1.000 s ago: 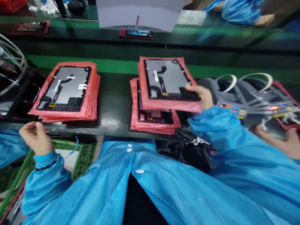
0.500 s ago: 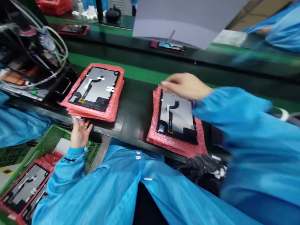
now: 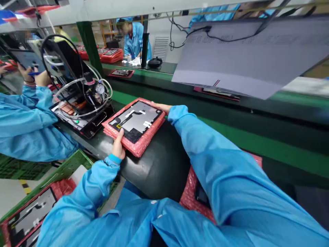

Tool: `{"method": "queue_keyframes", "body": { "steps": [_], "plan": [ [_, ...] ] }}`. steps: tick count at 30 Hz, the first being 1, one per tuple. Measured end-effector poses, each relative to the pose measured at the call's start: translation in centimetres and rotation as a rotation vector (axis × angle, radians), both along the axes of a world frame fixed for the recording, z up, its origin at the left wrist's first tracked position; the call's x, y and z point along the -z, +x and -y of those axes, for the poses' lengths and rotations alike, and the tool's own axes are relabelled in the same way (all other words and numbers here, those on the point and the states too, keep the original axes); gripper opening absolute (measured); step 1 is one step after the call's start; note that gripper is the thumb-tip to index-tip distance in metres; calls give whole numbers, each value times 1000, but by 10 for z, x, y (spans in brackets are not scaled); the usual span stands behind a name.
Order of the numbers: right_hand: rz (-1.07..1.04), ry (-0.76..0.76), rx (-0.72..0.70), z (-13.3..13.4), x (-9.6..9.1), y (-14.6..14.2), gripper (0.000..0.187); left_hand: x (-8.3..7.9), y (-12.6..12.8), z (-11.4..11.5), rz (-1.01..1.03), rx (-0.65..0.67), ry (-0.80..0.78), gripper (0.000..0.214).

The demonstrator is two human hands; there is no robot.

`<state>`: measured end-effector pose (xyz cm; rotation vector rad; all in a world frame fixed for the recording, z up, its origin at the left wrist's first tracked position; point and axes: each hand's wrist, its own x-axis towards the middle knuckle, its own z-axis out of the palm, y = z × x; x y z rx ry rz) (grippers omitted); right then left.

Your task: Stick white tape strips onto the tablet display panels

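A tablet screen panel (image 3: 138,118), grey with black flex cable and white tape strips, lies face-down-looking on a stack of pink bubble-wrap sleeves (image 3: 140,149). My left hand (image 3: 118,147) grips the stack's near edge, thumb on top and fingers hidden beneath. At the far right corner my right hand (image 3: 162,107) holds the same stack, its fingers mostly out of sight. A second pink bubble-wrap stack (image 3: 189,192) with a dark panel (image 3: 202,195) on it is largely covered by my right sleeve.
A machine with tubes and a gauge (image 3: 99,90) stands left of the stack. A green crate (image 3: 82,157) with more panels sits low at left. A co-worker's sleeve (image 3: 28,127) is beside it. A grey board (image 3: 239,58) hangs above the bench's far side.
My right hand has left the right-hand stack and reached over to the left one. My left hand has come up onto that stack's near edge. The view has shifted upward and left.
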<state>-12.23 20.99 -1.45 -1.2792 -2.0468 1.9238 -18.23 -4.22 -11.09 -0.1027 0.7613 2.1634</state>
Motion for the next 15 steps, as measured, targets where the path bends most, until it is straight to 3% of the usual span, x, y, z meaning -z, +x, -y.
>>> {"method": "queue_keyframes", "body": {
  "steps": [4, 10, 15],
  "plan": [
    [-49, -40, 239, -32, -11, 43, 35, -18, -25, -62, -36, 236, 42, 46],
    [-212, 52, 563, -57, -21, 112, 26, -48, -52, -187, -181, 636, 110, 37],
    [-352, 120, 788, -68, -20, 145, 25, -72, -45, -282, -336, 739, 121, 27]
  ]
}}
